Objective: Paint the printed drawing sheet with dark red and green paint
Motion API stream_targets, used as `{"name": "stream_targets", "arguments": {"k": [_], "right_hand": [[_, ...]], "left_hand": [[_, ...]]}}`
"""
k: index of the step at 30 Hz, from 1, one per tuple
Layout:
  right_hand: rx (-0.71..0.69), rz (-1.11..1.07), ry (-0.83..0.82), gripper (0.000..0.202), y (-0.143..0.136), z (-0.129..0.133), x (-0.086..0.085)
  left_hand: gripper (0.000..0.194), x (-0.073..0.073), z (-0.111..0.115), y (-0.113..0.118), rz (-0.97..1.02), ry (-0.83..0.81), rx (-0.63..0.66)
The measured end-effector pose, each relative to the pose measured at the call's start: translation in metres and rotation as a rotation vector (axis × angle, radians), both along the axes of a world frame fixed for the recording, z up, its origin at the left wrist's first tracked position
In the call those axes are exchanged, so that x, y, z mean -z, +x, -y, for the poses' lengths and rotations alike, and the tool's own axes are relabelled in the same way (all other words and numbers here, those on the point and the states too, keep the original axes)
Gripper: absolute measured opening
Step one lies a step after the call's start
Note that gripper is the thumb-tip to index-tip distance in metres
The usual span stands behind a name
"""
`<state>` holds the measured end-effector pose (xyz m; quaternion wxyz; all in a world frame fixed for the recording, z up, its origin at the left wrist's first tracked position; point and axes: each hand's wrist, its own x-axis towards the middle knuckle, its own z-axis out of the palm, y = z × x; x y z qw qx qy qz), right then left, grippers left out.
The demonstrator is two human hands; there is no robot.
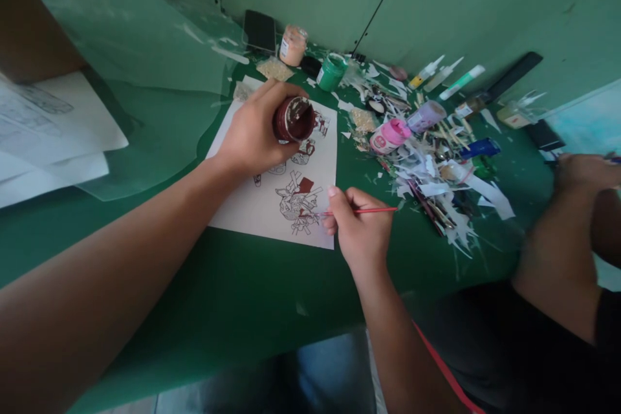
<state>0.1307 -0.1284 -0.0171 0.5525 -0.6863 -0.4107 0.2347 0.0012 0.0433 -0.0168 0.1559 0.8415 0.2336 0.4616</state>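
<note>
My left hand (255, 126) is wrapped round a jar of dark red paint (295, 121), its open mouth tipped toward me, above a white sheet (242, 210). Line drawings (294, 202) cover part of the sheet, and a few patches on them are dark red. In my right hand (361, 223) a thin red paintbrush (373, 210) is pinched between thumb and fingers. Its tip points left, at the lower drawing; whether it touches the paper I cannot tell. The right hand rests by the sheet's right edge.
Paper scraps (436, 174) are heaped at the right, with a pink paint jar (389, 136) and a purple jar (427, 116). Behind stand a green jar (332, 72) and a peach jar (293, 45). Clear plastic sheeting (160, 123) lies left. Another person's hand (582, 171) is far right.
</note>
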Motion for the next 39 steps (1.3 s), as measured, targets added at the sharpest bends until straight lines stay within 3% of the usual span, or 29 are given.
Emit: {"name": "stream_targets", "arguments": {"k": [39], "right_hand": [[-0.002,0.118,0.031,0.041,-0.0011,0.0002,-0.0004]], "left_hand": [[0.056,-0.0051,0.0048,-0.0008,-0.106,0.003,-0.042]]}}
